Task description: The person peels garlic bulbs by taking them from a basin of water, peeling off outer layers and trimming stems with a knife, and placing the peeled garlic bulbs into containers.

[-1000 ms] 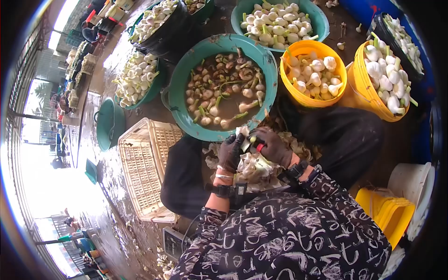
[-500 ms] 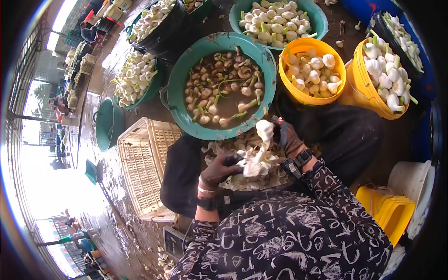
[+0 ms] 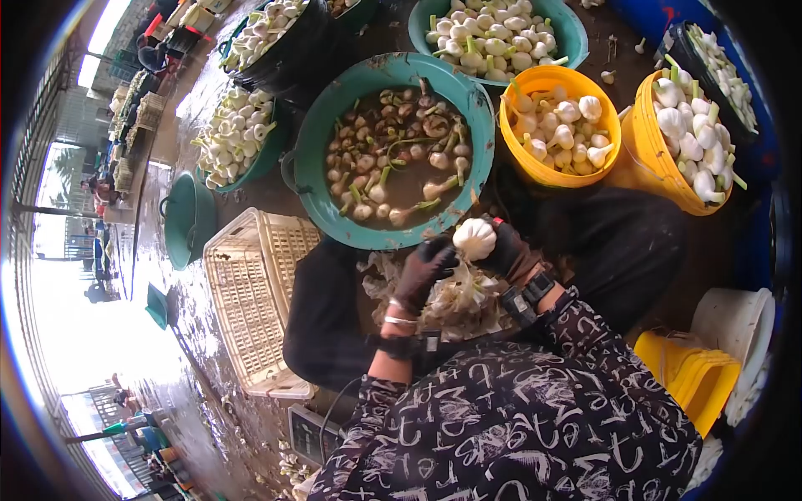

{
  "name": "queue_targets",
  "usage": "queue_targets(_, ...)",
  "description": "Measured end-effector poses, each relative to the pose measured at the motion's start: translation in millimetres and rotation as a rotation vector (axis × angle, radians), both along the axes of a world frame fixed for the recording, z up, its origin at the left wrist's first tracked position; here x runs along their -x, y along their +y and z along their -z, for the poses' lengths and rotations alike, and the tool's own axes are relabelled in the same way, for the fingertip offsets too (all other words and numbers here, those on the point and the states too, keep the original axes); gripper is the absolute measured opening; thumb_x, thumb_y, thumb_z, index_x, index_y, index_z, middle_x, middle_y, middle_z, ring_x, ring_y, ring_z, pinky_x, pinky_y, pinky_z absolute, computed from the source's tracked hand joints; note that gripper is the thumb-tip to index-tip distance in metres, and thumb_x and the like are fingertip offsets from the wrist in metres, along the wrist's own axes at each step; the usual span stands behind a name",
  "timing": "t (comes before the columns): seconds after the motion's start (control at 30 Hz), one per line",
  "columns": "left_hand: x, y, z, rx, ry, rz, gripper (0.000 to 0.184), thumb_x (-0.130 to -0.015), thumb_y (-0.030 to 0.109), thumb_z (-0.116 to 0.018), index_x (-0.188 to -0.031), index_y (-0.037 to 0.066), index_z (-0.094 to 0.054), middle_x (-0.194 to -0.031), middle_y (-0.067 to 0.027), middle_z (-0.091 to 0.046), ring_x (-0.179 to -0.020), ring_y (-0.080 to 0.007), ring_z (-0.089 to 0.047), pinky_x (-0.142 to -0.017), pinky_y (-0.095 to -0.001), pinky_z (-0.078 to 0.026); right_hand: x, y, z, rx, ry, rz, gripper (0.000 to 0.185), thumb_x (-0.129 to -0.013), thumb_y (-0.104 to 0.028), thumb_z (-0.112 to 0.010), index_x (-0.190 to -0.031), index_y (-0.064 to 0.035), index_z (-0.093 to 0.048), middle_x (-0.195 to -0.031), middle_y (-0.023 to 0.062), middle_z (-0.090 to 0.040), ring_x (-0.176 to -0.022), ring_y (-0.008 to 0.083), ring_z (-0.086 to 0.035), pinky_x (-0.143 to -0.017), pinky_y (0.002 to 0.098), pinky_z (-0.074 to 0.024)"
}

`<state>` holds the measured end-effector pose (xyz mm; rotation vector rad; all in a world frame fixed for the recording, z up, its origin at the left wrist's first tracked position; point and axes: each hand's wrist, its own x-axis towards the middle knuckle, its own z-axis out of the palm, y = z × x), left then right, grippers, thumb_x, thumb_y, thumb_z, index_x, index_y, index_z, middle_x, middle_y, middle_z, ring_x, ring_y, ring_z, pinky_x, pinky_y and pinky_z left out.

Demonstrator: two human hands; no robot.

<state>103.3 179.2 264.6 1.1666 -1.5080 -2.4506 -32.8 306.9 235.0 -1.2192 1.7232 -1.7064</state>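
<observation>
A white garlic bulb (image 3: 474,240) is between my two hands, above my lap. My left hand (image 3: 428,269), in a dark glove, has its fingers closed against the bulb's left side. Gloved too, my right hand (image 3: 510,250) is closed at the bulb's right side. A small red spot shows by its fingertips; I cannot make out what it is. Beneath the hands lies a heap of papery garlic skins (image 3: 455,305). Just beyond is a green tub (image 3: 305,179) of murky water with unpeeled garlic bulbs (image 3: 393,159).
Yellow buckets (image 3: 547,177) of white garlic stand at the right front. More garlic fills a green basin (image 3: 572,42) behind and a tub (image 3: 271,154) at left. A cream plastic crate (image 3: 251,309) is beside my left leg. Empty yellow containers (image 3: 697,384) lie right.
My left hand has moved up and right, from the loose skins to the bulb. The bulb has turned, its round side now facing up. My right hand has stayed nearly in place.
</observation>
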Motion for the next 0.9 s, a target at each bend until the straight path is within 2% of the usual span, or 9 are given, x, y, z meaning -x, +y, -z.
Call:
queue_targets(0.13,14,20,16,0.005,-0.052,-0.024,0.025,-0.082,0.023,-0.068,-0.098,0.005,-0.061,-0.085,-0.0016,-0.059,-0.073,-0.0082,-0.055,-0.063,-0.0215,-0.047,-4,-5,38,0.003,-0.632,0.018,0.014,-0.089,-0.011,-0.046,-0.089,-0.0045,-0.059,-0.089,0.0023,-0.062,-0.079,0.0090,-0.057,-0.066,0.0253,-0.0469)
queue_targets(0.23,5,24,22,0.019,-0.048,-0.044,0.024,-0.081,0.022,-0.069,-0.095,0.004,-0.061,-0.083,-0.0019,-0.059,-0.072,-0.0077,-0.054,-0.061,-0.0220,-0.046,-2,4,68,-0.037,-0.589,0.189,0.026,-0.081,-0.025,-0.063,-0.096,-0.0029,-0.059,-0.087,0.0076,-0.063,-0.081,0.0163,-0.060,-0.071,0.0293,-0.0473)
queue_targets(0.33,1,19,-6,0.115,0.105,0.149,0.026,-0.081,0.023,-0.069,-0.096,0.003,-0.061,-0.082,-0.0015,-0.060,-0.073,-0.0103,-0.056,-0.065,-0.0248,-0.047,-1,5,74,-0.636,-0.132,0.259,0.029,-0.087,-0.029,-0.054,-0.093,-0.0008,-0.060,-0.080,0.0076,-0.063,-0.074,0.0141,-0.059,-0.066,0.0296,-0.0470)
queue_targets(0.4,-3,3,-20,0.403,0.235,0.674,0.029,-0.081,0.022,-0.069,-0.101,0.002,-0.062,-0.082,-0.0018,-0.064,-0.076,-0.0136,-0.059,-0.071,-0.0286,-0.048,-2,-3,50,-0.568,-0.926,0.395,0.028,-0.090,-0.026,-0.051,-0.089,-0.0003,-0.062,-0.078,0.0074,-0.064,-0.070,0.0136,-0.059,-0.064,0.0316,-0.0472)
queue_targets(0.47,-1,-33,-2,0.613,0.048,0.775,0.027,-0.080,0.015,-0.064,-0.104,0.003,-0.063,-0.086,-0.0074,-0.068,-0.078,-0.0130,-0.061,-0.073,-0.0285,-0.048,10,-9,42,-0.643,-1.009,0.371,0.028,-0.091,-0.024,-0.049,-0.085,-0.0001,-0.063,-0.082,0.0088,-0.065,-0.074,0.0132,-0.059,-0.065,0.0303,-0.0466)
queue_targets(0.53,6,-79,42,0.791,-0.254,0.700,0.033,-0.078,0.029,-0.063,-0.104,0.008,-0.064,-0.095,-0.0151,-0.066,-0.086,-0.0263,-0.064,-0.076,-0.0347,-0.049,31,-5,66,-0.312,0.081,0.191,0.025,-0.090,-0.025,-0.052,-0.088,-0.0026,-0.061,-0.081,0.0101,-0.064,-0.071,0.0249,-0.061,-0.064,0.0375,-0.0495)
queue_targets(0.6,25,-116,59,0.985,-0.397,0.666,0.048,-0.073,0.042,-0.067,-0.106,0.007,-0.063,-0.097,-0.0156,-0.066,-0.088,-0.0307,-0.063,-0.079,-0.0373,-0.049,55,-31,-1,0.302,-1.795,0.163,0.038,-0.093,-0.035,-0.045,-0.101,-0.0001,-0.057,-0.094,0.0146,-0.063,-0.086,0.0259,-0.061,-0.074,0.0377,-0.0505)
queue_targets(0.73,47,-171,137,1.223,-0.459,0.797,0.055,-0.074,0.045,-0.064,-0.118,0.013,-0.056,-0.107,-0.0175,-0.061,-0.101,-0.0325,-0.058,-0.087,-0.0386,-0.046,92,-32,-50,0.513,-1.537,0.022,0.056,-0.093,-0.049,-0.036,-0.114,0.0015,-0.049,-0.101,0.0137,-0.062,-0.089,0.0251,-0.061,-0.075,0.0370,-0.0512)
queue_targets(0.9,62,-175,166,0.866,-0.646,0.999,0.067,-0.075,0.043,-0.064,-0.131,0.012,-0.043,-0.131,-0.0186,-0.045,-0.121,-0.0310,-0.044,-0.100,-0.0348,-0.037,65,-27,25,-0.278,-1.042,0.181,0.074,-0.082,-0.068,-0.040,-0.120,-0.0050,-0.047,-0.092,0.0118,-0.065,-0.075,0.0195,-0.064,-0.065,0.0324,-0.0515)
